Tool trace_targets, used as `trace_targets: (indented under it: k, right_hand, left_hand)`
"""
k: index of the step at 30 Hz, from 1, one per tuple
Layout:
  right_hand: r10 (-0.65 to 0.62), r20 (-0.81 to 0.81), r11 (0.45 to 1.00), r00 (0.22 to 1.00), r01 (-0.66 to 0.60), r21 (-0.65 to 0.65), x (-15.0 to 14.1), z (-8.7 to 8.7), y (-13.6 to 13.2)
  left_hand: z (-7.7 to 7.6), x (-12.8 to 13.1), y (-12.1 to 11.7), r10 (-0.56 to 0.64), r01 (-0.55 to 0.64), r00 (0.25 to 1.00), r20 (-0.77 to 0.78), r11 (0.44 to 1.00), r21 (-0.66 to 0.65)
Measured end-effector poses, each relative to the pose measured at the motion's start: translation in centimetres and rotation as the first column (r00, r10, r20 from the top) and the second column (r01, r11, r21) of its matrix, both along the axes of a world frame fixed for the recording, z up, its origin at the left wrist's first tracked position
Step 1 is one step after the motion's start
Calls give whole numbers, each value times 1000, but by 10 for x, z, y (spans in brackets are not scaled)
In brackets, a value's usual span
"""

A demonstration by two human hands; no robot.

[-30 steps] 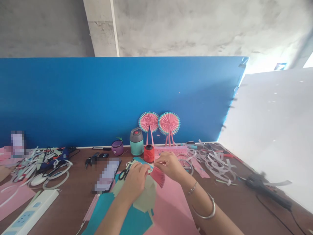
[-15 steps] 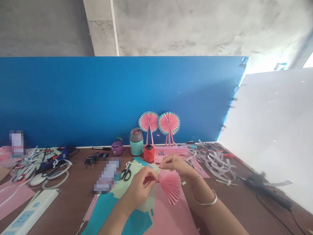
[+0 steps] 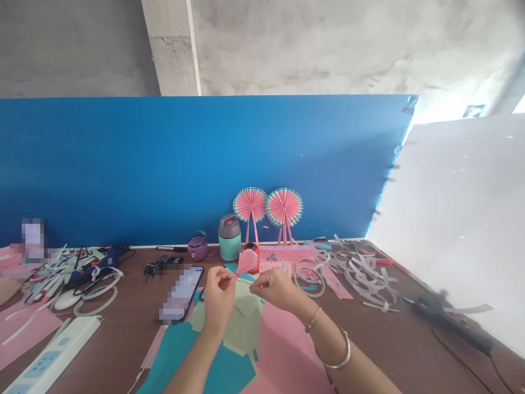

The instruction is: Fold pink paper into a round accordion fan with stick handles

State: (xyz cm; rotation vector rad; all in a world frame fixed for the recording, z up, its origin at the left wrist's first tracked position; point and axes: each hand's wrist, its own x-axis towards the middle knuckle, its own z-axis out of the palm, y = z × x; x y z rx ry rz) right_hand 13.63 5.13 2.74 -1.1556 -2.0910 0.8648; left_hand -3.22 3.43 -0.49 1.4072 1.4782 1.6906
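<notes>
My left hand (image 3: 220,298) pinches the gathered end of a pleated pink paper fan (image 3: 248,261), whose folds spread up and to the right. Its fingers are closed round that end and hide it. To the right, my right hand (image 3: 275,287) is closed in a pinch on a thin pale strip (image 3: 244,280) that runs toward the left hand. Whether the strip is wound round the fan, I cannot tell. Below both hands lie pale green paper (image 3: 244,325), teal paper (image 3: 180,353) and pink paper (image 3: 287,350).
Two finished round paper fans (image 3: 284,207) lean against the blue partition (image 3: 164,169). Before it stand a teal flask (image 3: 229,239) and a purple pot (image 3: 197,247). A phone (image 3: 182,295) lies left, a glue gun (image 3: 447,317) right, white strips (image 3: 369,273) nearer, a power strip (image 3: 53,355) front left.
The pleated fan has swung from pointing down right to pointing up, and shifted left with my left hand. My right hand has moved slightly left and down, still pinching the strip.
</notes>
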Motion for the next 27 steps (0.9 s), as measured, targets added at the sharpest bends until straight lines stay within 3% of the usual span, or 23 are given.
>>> trace_targets:
  k: [3, 6, 9, 13, 19, 27]
  right_hand:
    - [-17, 158, 981, 987, -14, 196, -2, 5, -7]
    - [-13, 239, 951, 971, -61, 303, -2, 9, -10]
    - [-36, 261, 923, 965, -68, 378, 0, 12, -9]
    - [-90, 245, 895, 965, -29, 444, 6, 16, -4]
    - [-139, 205, 893, 969, 33, 450, 8, 16, -1]
    - [-98, 117, 913, 988, 42, 406, 6, 18, -4]
  left_hand:
    - [-3, -4, -1, 59, -43, 956, -288, 997, 60]
    - [-3, -6, -2, 100, -27, 812, -575, 991, 134]
    - [-4, -7, -3, 119, 17, 665, -737, 985, 174]
    - [0, -9, -5, 115, 90, 560, -820, 976, 198]
    - [12, -14, -9, 192, 61, 519, -833, 963, 261]
    - [17, -5, -14, 8, 211, 482, -876, 970, 125]
